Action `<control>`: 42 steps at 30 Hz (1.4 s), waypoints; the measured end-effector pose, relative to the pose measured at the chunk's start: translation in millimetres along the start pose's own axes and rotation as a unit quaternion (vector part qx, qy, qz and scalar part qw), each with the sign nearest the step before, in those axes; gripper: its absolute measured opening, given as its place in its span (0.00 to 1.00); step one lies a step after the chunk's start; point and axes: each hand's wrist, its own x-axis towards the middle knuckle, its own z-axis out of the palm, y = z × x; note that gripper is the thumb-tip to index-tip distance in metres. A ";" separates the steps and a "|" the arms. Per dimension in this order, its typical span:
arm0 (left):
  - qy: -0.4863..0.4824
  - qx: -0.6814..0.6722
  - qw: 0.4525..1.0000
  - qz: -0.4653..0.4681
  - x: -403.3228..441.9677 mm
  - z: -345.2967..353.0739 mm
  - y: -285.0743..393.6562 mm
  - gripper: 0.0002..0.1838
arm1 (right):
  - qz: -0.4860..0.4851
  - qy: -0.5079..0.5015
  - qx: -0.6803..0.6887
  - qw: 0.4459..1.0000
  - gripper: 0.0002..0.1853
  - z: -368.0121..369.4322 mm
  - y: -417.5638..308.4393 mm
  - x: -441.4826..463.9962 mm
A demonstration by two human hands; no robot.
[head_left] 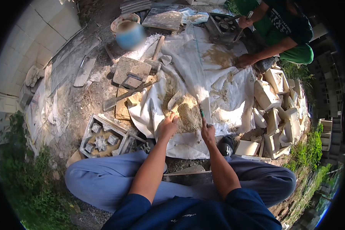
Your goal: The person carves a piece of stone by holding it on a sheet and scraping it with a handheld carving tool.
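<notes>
A mound of damp yellowish sand mix (pixel 189 115) lies on a white woven sheet (pixel 188 147) in front of my crossed legs. My right hand (pixel 208 133) is closed around a narrow green-handled tool (pixel 201 110), whose thin end points away along the mound's right side; its exact kind is unclear. At the mound's left edge my left hand (pixel 168 126) is closed, fingertips pinched near the sand. Just beyond those fingers lies a pale elongated piece (pixel 174 99); whether I hold it cannot be made out.
To the left are a metal mould (pixel 103 137) with a star shape, a square plate with a handle (pixel 132 72) and a mallet (pixel 156 53). Pale cast pieces (pixel 270 96) pile up at right. A blue bucket (pixel 130 36) stands behind. A co-worker (pixel 281 34) crouches near another mould (pixel 222 27).
</notes>
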 end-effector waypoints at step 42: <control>-0.026 -0.090 0.995 -0.020 11.5 12.9 -9.7 0.30 | -0.078 0.023 -0.047 0.996 0.42 30.1 -8.5 10.5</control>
